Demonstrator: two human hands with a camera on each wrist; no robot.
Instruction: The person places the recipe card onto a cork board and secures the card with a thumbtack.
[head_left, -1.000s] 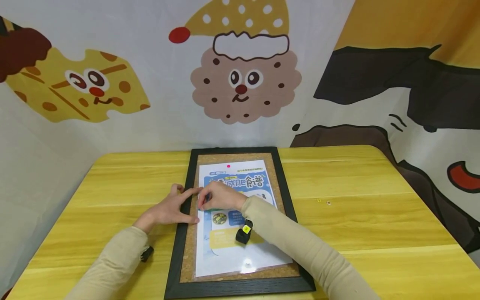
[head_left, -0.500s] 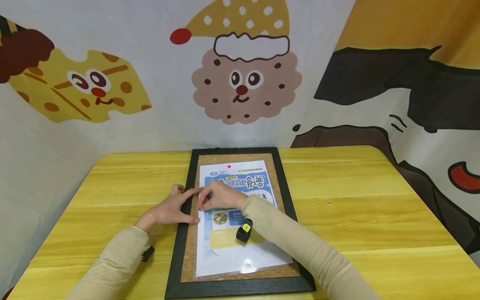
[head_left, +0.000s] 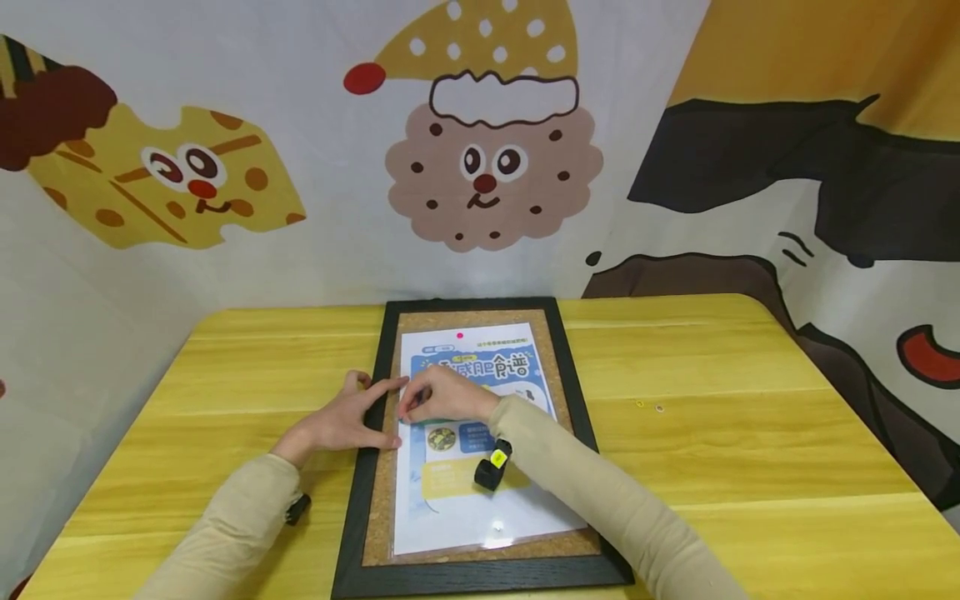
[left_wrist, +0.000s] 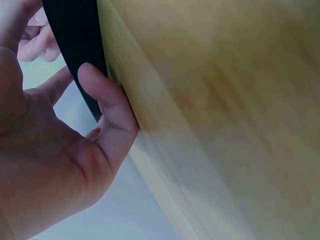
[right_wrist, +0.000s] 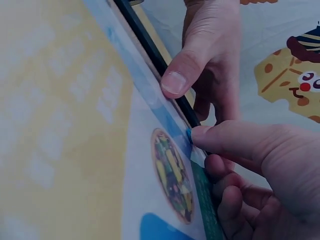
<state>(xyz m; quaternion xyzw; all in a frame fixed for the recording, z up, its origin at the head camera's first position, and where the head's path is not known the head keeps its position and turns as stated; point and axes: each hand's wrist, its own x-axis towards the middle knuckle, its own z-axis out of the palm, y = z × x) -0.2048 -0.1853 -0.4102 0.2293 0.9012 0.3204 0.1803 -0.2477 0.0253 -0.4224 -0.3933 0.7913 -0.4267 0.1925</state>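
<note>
A laminated poster [head_left: 480,517] with blue and yellow print lies on a black-framed cork board [head_left: 378,517]. My right hand [head_left: 450,393] is over the poster's left edge. Its thumb and curled fingers pinch a small blue pushpin [right_wrist: 189,134], mostly hidden by the fingertips in the right wrist view. My left hand [head_left: 345,419] rests across the frame's left side, thumb and forefinger spread to either side of the right fingertips. In the left wrist view its little finger [left_wrist: 116,112] bends against the black frame [left_wrist: 80,45]. A pink pushpin [head_left: 460,336] sits at the poster's top edge.
Two tiny pieces, one yellow [head_left: 640,404] and one pale [head_left: 659,408], lie on the yellow wooden table [head_left: 712,467] to the right of the board. A white cloth with cartoon prints [head_left: 322,167] hangs behind the table.
The head view has shifted slightly. Both hands keep their places at the poster's left edge, with the right fingers making at most a tiny movement.
</note>
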